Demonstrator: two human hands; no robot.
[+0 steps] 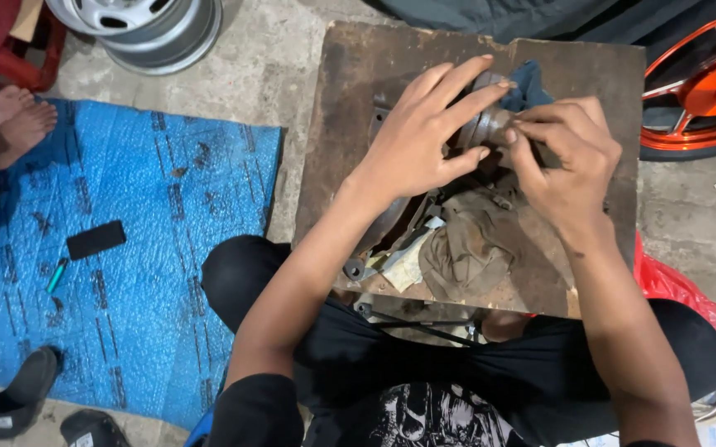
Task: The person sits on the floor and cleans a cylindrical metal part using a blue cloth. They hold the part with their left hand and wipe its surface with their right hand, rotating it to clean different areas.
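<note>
From the head view, a round grey metal part (488, 124) is being held over a dirty wooden board (350, 124). It is being gripped between both hands. The left hand (421, 141) is being wrapped over its left side, fingers closed on it. The right hand (567, 161) is being pinched onto its right end. One blue cloth (532, 83) is being seen just behind the part. One brown rag (466, 244) is lying on the board below the hands. One blue mat (126, 248), one silver wheel rim (147, 29) and one orange wheel (706, 91) are being seen around it.
</note>
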